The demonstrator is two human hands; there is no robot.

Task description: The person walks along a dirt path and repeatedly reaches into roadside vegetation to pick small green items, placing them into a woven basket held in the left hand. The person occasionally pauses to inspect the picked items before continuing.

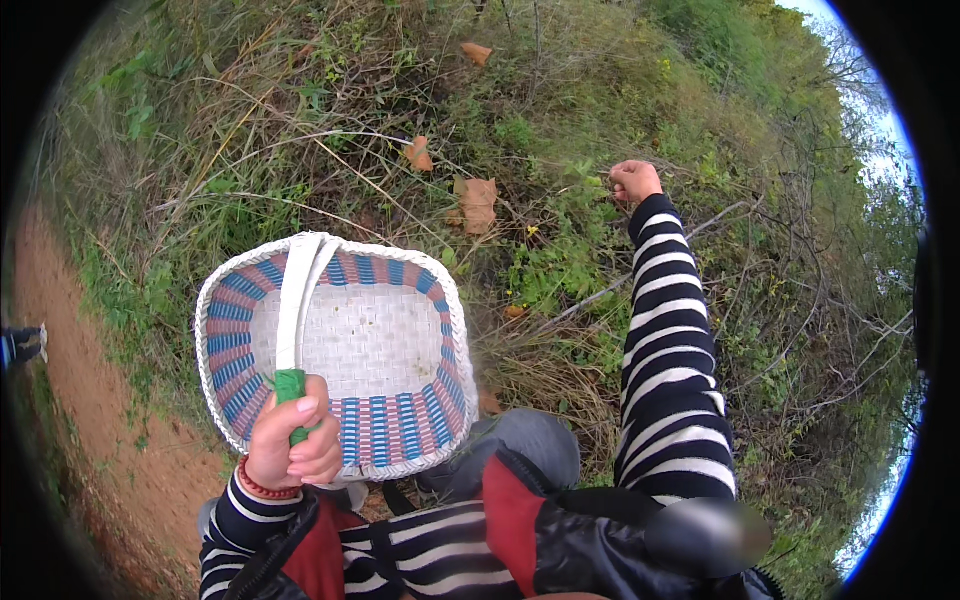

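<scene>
My left hand [296, 442] grips the green-wrapped part [291, 384] of a white basket handle [300, 300]. Below the handle hangs a woven basket [375, 330], white at the bottom and rim, with blue and pink bands around its wall. A few tiny specks lie on its floor; otherwise nothing shows inside. Out to the right, my right hand [636, 180] reaches into low weeds with its fingers curled. Green leaves [589, 176] are close to its fingertips. Whether a stem is pinched there is too small to tell.
Dry brown leaves [478, 206] lie among grass and thin twigs ahead. A bare branch [585, 300] slants beneath my right arm, and brushwood [810, 337] stands farther right. On the left runs a reddish dirt path [97, 390], where another person's legs [26, 345] appear at the edge.
</scene>
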